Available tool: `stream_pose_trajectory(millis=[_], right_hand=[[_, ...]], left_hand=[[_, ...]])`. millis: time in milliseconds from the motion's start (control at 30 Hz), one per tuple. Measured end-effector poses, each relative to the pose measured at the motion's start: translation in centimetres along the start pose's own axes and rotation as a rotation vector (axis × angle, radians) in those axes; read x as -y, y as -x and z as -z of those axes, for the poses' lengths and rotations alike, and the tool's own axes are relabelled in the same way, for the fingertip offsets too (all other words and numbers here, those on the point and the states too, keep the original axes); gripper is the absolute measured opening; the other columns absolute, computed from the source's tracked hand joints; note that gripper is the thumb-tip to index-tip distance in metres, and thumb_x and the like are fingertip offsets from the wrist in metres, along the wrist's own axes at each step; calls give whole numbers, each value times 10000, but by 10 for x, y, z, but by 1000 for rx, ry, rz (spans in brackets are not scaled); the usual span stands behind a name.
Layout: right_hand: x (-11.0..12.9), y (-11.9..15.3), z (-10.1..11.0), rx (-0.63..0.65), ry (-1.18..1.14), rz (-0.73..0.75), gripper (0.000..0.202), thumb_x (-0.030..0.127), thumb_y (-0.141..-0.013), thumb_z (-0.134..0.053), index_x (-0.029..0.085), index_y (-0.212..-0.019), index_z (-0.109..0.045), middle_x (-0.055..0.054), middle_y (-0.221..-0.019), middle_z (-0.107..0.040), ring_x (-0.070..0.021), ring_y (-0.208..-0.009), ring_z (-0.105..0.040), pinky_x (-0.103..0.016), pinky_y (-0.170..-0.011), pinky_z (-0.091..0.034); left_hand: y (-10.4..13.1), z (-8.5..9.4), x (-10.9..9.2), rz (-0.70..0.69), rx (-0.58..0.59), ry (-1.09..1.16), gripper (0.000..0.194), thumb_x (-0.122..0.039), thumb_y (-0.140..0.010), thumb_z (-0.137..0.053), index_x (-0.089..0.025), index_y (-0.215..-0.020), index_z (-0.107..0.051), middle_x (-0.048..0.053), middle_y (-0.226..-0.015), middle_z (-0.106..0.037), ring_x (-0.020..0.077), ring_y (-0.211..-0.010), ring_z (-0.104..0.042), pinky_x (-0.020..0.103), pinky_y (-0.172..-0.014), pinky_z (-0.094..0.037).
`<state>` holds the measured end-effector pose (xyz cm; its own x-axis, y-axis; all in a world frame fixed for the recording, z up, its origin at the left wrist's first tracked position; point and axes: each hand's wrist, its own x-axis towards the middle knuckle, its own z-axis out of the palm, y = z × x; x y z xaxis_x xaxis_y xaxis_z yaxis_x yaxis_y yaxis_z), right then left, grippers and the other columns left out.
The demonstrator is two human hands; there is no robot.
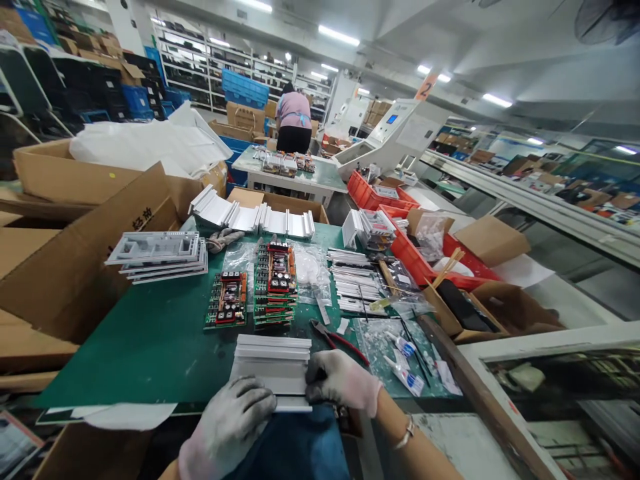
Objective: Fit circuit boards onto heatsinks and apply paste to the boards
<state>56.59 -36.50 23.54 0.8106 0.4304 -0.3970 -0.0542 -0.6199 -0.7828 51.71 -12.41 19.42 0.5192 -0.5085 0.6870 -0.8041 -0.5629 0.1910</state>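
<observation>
A silvery aluminium extrusion with ridged long edges lies at the near edge of the green table, in front of me. My left hand, in a grey-stained white glove, grips its lower left corner with the fingers bent over it. At the right end, my gloved right hand pinches the edge between thumb and fingers; the fingertips are partly hidden. Just beyond the right hand lie red-handled pliers. Behind the extrusion are a single green circuit board and a stack of circuit boards.
Grey plastic frames are stacked at left, beside an open cardboard box. More extrusions line the back. Metal strips, a hammer and glue tubes lie at right, near red crates. A person stands farther off.
</observation>
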Motion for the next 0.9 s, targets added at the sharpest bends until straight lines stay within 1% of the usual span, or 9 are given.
stream_pose_trajectory(millis=[133, 233, 333, 400, 467, 567, 667, 767, 900], right_hand=[[-10, 6, 4, -63, 64, 183, 136, 141, -722, -685, 198, -837, -728, 15, -839, -711, -146, -794, -644, -209, -699, -469], [-26, -2, 25, -330, 300, 299, 157, 172, -855, -563, 200, -939, -693, -22, -928, -713, -159, -873, -664, -232, -781, -506], [-36, -23, 54, -527, 661, 318, 279, 144, -943, -418, 203, -1070, -659, -73, -1037, -692, -182, -963, -657, -280, -844, -511], [-36, -42, 70, -520, 791, 317, 369, 74, -919, -405, 206, -1172, -639, -113, -1170, -661, -216, -1031, -638, -337, -886, -496], [-32, -61, 78, -446, 868, 342, 449, 19, -862, -451, 217, -1223, -633, -134, -1296, -612, -247, -1061, -624, -375, -891, -488], [-23, -86, 81, -310, 968, 403, 439, 19, -826, -527, 236, -1182, -664, -119, -1377, -573, -263, -1065, -617, -386, -876, -491], [-17, -102, 81, -242, 996, 452, 310, 45, -848, -527, 210, -1038, -707, -120, -1357, -591, -274, -1062, -616, -414, -884, -491], [-20, -109, 86, -230, 952, 490, 228, 53, -848, -534, 179, -913, -713, -139, -1296, -625, -278, -1035, -627, -438, -893, -492], [-25, -109, 95, -320, 781, 531, 239, 86, -761, -638, 196, -962, -707, -111, -1227, -654, -254, -1025, -638, -391, -907, -499]], left_hand=[[3, 17, 8, 30, -17, -83, 269, -361, -1010, -405, -225, -1012, -637, 26, -898, -737, 170, -839, -685, 318, -828, -547], [6, 39, 34, 185, -37, -297, 297, -425, -974, -464, -242, -1103, -659, 66, -1032, -712, 211, -931, -667, 332, -813, -555], [2, 53, 69, 340, 43, -447, 310, -348, -959, -466, -262, -1186, -659, 80, -1141, -678, 239, -1022, -644, 365, -864, -554], [-4, 52, 88, 395, 134, -467, 338, -284, -941, -468, -258, -1225, -649, 93, -1184, -665, 250, -1066, -632, 387, -901, -548], [-9, 43, 101, 430, 232, -469, 369, -213, -903, -491, -252, -1234, -648, 105, -1198, -666, 260, -1085, -630, 403, -915, -544], [-13, 29, 109, 448, 323, -488, 399, -142, -860, -501, -232, -1214, -660, 114, -1175, -686, 262, -1076, -642, 403, -907, -542], [-9, 25, 112, 401, 317, -529, 380, -167, -864, -488, -212, -1192, -674, 115, -1137, -708, 256, -1038, -665, 388, -893, -547], [1, 32, 114, 367, 288, -534, 356, -239, -882, -471, -218, -1156, -697, 112, -1091, -727, 262, -1008, -682, 395, -881, -561], [32, 44, 120, 405, 245, -549, 382, -346, -896, -435, -241, -1131, -718, 106, -1092, -733, 283, -967, -703, 410, -814, -594]])
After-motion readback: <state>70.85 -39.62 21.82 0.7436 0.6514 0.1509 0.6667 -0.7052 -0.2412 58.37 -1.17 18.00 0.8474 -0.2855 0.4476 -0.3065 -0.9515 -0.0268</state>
